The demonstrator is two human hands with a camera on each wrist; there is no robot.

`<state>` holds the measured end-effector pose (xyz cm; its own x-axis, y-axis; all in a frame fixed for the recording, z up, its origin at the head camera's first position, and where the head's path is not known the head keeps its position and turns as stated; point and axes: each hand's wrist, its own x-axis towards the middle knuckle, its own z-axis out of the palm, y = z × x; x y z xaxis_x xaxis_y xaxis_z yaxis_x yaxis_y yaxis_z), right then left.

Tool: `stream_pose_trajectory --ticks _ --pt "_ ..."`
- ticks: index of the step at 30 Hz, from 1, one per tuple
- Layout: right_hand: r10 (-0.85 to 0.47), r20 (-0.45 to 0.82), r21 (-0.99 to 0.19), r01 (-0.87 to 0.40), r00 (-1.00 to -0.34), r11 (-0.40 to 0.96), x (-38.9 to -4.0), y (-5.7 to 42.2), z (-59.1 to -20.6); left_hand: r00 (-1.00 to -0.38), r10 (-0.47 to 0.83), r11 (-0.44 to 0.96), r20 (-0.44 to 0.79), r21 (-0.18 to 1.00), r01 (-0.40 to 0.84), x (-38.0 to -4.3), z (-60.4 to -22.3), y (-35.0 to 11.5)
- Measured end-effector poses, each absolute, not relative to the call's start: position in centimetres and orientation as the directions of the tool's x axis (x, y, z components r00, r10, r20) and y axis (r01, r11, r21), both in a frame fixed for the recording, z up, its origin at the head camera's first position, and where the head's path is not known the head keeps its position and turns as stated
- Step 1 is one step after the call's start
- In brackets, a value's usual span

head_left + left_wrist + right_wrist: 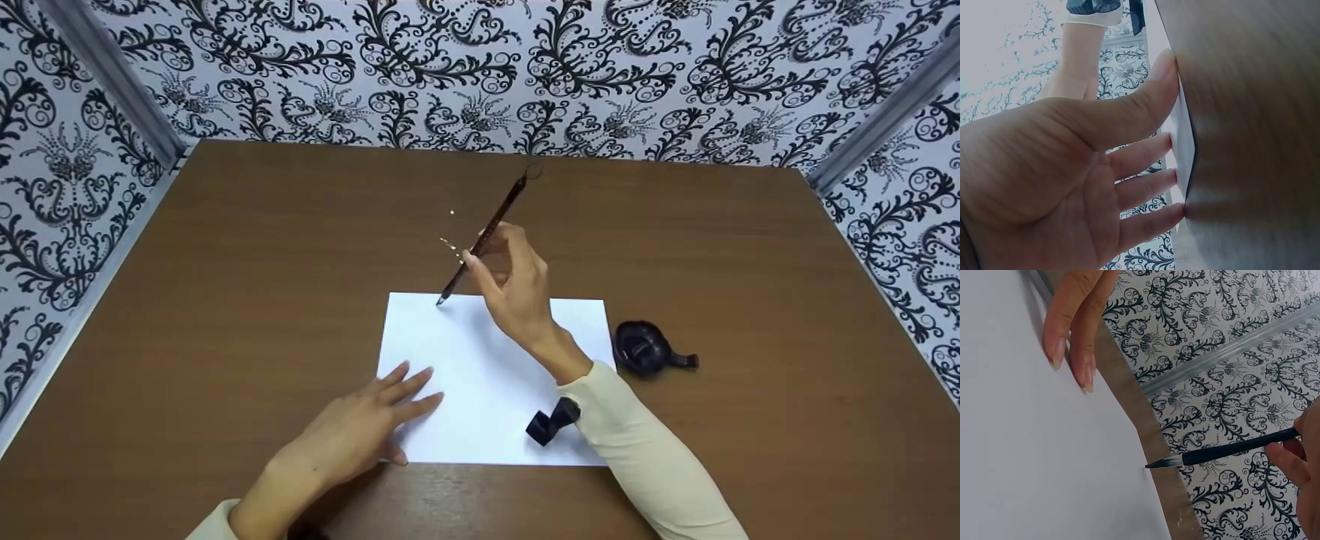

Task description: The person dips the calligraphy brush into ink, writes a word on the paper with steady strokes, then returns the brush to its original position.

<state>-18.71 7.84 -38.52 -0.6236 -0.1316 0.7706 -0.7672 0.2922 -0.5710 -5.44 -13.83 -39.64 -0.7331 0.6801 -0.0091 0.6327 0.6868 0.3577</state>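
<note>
A dark-handled paintbrush (499,214) slants up from the far left part of a white sheet of paper (480,420). My right hand (517,289) pinches its handle between thumb and fingers. In the right wrist view the brush (1224,451) has a pale bristle head with a dark tip, right at the paper's surface near its edge. My left hand (375,416) rests with spread, straight fingers on the sheet's near left corner. The left wrist view shows the left hand's fingertips (1169,179) and thumb along the paper's edge. No marks show on the paper.
A small black dish with a short handle (645,349) sits on the brown table (750,300) just right of the paper. Small shiny gold specks (448,244) lie beyond the sheet. Black-and-white patterned panels (450,67) with grey bars border the table.
</note>
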Motion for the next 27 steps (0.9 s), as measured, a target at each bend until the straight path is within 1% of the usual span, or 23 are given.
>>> stream_pose_trajectory --ticks 15,22,27 --pt "-0.176 0.768 -0.570 -0.782 -0.616 0.251 -18.4 7.2 -39.0 -0.746 0.664 0.709 -0.054 0.361 0.606 -5.4 -39.6 -13.8" --pt "-0.217 0.765 -0.563 -0.793 -0.606 0.232 -18.0 7.0 -38.9 -0.745 0.666 0.705 -0.053 0.371 0.604 -5.5 -39.6 -13.9" --pt "-0.237 0.751 -0.575 -0.786 -0.617 0.225 -17.5 6.8 -38.7 -0.741 0.671 0.696 -0.036 0.377 0.611 -5.4 -39.6 -14.0"
